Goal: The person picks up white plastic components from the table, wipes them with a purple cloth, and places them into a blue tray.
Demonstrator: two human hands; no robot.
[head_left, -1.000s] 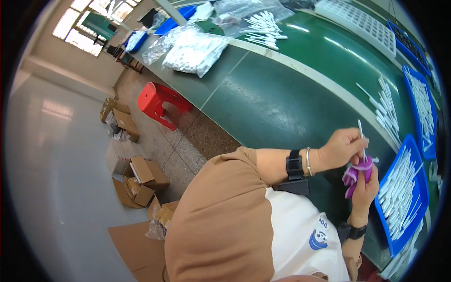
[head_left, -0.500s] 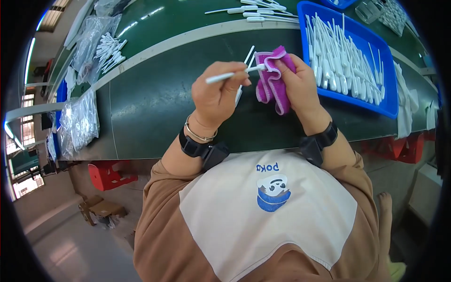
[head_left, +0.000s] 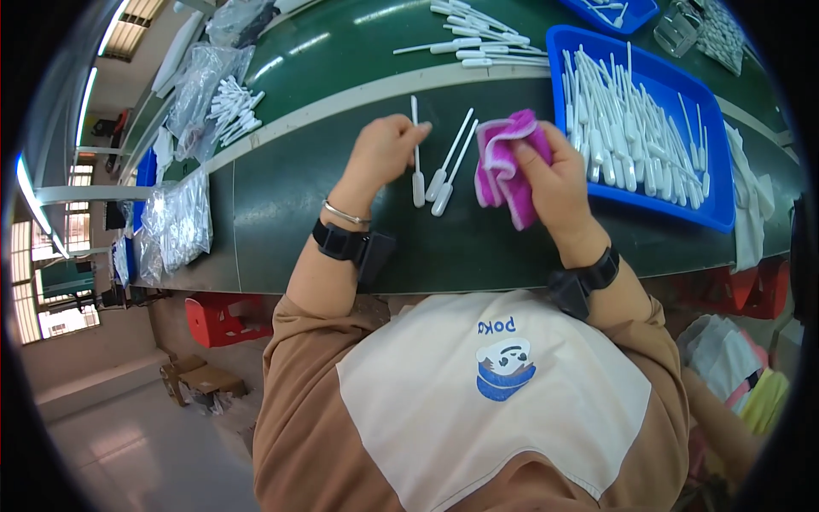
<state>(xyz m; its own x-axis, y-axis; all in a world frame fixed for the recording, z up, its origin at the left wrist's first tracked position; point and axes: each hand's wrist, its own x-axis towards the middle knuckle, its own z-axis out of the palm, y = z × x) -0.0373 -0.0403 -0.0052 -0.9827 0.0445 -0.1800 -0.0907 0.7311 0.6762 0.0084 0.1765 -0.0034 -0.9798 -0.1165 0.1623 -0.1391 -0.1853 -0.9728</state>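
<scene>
White plastic dropper pipettes lie on the dark green bench in front of me. My left hand [head_left: 381, 155] is closed, its thumb and fingers pinching the stem of one pipette [head_left: 418, 186], whose bulb points toward me. Just right of it, two more pipettes, a left one [head_left: 436, 184] and a right one [head_left: 443, 200], lie slanted side by side. A folded purple cloth with pale edging [head_left: 503, 166] is bunched in my right hand [head_left: 559, 186], which is closed around it. Whether anything sits inside the cloth's folds is hidden.
A blue tray [head_left: 722, 220] full of pipettes stands at the right, close to my right hand. Beyond a pale rail [head_left: 358, 96] lies a loose pile of pipettes [head_left: 490, 38]. Plastic bags [head_left: 183, 226] and another pile [head_left: 232, 111] are at the left; a white cloth [head_left: 748, 200] hangs at the right.
The pipette in my left hand has come out of the purple cloth and moved left, down beside the two others. The cloth stays in my right hand.
</scene>
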